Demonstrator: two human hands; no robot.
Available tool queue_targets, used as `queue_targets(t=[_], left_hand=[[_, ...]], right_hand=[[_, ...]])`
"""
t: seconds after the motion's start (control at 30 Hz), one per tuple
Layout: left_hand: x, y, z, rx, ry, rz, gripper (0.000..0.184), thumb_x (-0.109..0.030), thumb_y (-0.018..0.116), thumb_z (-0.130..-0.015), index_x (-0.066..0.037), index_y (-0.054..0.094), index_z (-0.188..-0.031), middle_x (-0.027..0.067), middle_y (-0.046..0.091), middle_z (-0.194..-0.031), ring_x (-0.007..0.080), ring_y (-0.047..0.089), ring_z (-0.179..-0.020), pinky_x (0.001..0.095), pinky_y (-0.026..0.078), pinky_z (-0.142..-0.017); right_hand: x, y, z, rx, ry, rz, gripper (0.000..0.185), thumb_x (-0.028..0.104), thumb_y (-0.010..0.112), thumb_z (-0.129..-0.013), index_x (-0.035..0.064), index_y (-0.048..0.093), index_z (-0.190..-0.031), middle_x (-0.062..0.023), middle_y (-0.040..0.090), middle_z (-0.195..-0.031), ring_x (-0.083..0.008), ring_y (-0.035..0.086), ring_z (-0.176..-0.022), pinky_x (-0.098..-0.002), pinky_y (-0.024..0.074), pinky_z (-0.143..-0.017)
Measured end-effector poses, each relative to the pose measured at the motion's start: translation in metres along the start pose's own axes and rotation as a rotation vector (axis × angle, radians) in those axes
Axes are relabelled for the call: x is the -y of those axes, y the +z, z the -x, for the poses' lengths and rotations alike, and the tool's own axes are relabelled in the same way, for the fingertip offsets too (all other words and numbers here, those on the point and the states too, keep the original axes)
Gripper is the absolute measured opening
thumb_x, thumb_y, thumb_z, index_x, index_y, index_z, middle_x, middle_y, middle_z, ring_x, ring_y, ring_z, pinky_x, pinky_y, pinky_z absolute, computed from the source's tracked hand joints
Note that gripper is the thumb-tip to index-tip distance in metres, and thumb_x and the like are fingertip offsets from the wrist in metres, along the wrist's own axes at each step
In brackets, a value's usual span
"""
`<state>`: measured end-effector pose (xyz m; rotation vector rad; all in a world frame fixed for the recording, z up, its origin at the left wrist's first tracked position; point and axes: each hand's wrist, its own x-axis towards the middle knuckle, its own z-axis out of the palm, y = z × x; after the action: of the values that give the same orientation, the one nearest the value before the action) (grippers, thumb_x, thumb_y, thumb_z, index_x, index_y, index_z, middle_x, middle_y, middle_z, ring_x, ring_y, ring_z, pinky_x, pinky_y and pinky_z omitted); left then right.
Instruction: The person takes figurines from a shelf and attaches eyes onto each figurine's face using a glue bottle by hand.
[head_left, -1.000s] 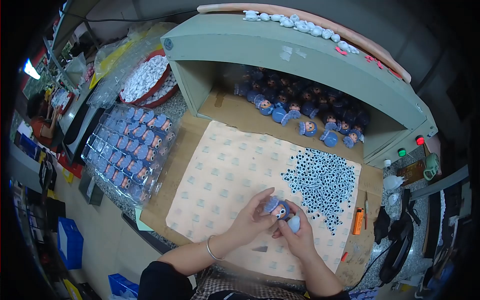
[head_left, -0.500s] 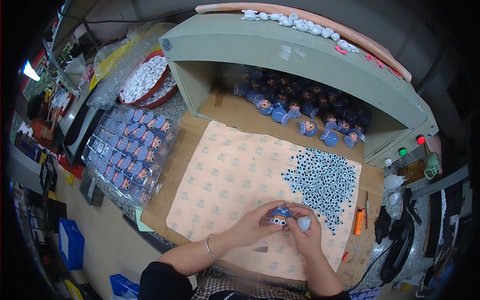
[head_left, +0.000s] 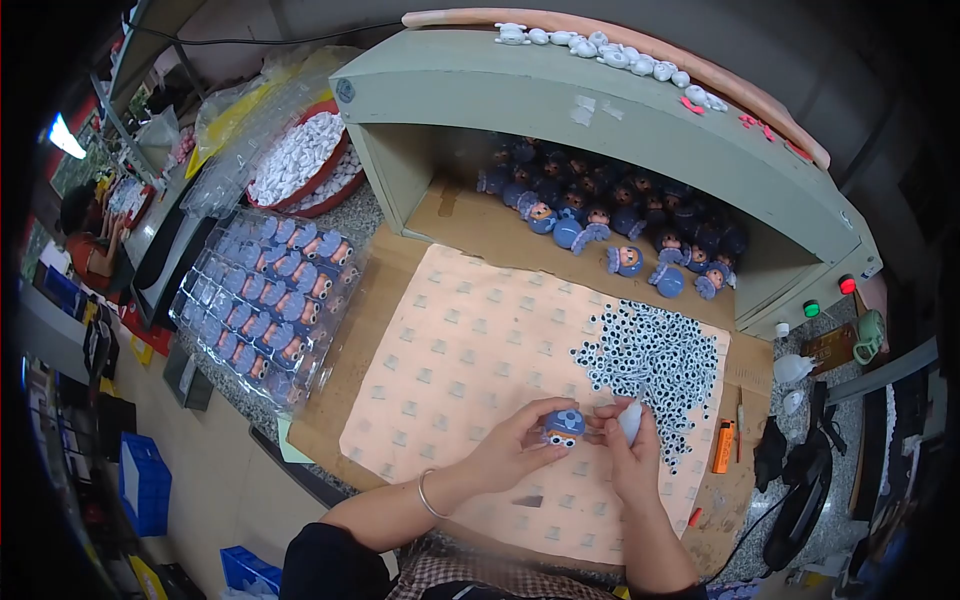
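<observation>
And here the left hand (head_left: 508,452) curls round a glossy, round-headed blue figure (head_left: 565,428) above the peach patterned sheet (head_left: 455,350); the right hand (head_left: 632,455) pinches a pale, tapered bottle (head_left: 630,420). Just beyond, glossy eye discs (head_left: 655,350) spread in a dense heap!

The pale peach patterned cloth (head_left: 440,350) offers a bare stretch to the left of the hands, level and unobstructed up to the grey-green shelf box (head_left: 600,100). Right of that stretch, a spread heap of small black-and-white eye pieces (head_left: 655,350) covers the cloth. The box's overhanging top and side walls confine entry to its open front, where blue-capped doll heads (head_left: 624,261) crowd the floor. The clear plastic tray of blue figures (head_left: 265,300) blocks the left side; the orange lighter (head_left: 722,447) lies at the right.
</observation>
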<state>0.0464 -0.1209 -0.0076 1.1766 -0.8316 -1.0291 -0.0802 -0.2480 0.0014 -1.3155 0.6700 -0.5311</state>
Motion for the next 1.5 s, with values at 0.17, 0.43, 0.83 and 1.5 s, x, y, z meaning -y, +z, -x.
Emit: queue_targets(t=[0.17,0.43,0.83,1.5], left_hand=[[0.001,0.0,0.003,-0.039,-0.025,0.095,0.051,-0.007,0.06,-0.079,-0.007,0.035,-0.125,0.0066,0.043,-0.115,0.0152,0.046,-0.105,0.0278,0.041,-0.087],[-0.056,-0.047,0.016,-0.273,0.077,0.067,0.053,-0.013,0.063,-0.079,-0.004,0.036,-0.124,0.0065,0.045,-0.113,0.0122,0.047,-0.095,0.0248,0.043,-0.078],[-0.16,-0.32,0.054,-1.142,0.078,-0.902,0.052,-0.024,0.067,-0.072,0.001,0.047,-0.113,0.0146,0.056,-0.101,0.0197,0.056,-0.09,0.03,0.044,-0.076],[-0.168,-0.418,0.017,-0.679,-0.646,-1.817,0.031,-0.014,0.06,-0.068,-0.004,0.061,-0.097,0.0175,0.059,-0.102,0.0312,0.058,-0.093,0.0376,0.047,-0.078]], right_hand=[[-0.018,0.001,-0.005,-0.057,-0.012,-0.056,0.028,0.003,0.044,-0.086,0.0005,0.037,-0.113,-0.0081,0.053,-0.093,-0.0137,0.055,-0.081,-0.0248,0.0477,-0.067],[-0.015,0.01,-0.001,-0.115,-0.031,0.04,0.029,0.004,0.043,-0.086,-0.0011,0.038,-0.114,-0.0064,0.052,-0.087,-0.0111,0.051,-0.072,-0.0214,0.0444,-0.06],[-0.047,-0.011,-0.01,-0.121,-0.012,-0.015,0.033,0.011,0.051,-0.085,-0.0031,0.04,-0.113,-0.0134,0.056,-0.094,-0.0179,0.056,-0.079,-0.0277,0.0486,-0.065],[-0.026,0.005,-0.006,-0.155,0.073,-0.098,0.029,0.008,0.046,-0.086,-0.0013,0.039,-0.112,-0.0097,0.055,-0.086,-0.0123,0.054,-0.069,-0.022,0.0463,-0.055]])
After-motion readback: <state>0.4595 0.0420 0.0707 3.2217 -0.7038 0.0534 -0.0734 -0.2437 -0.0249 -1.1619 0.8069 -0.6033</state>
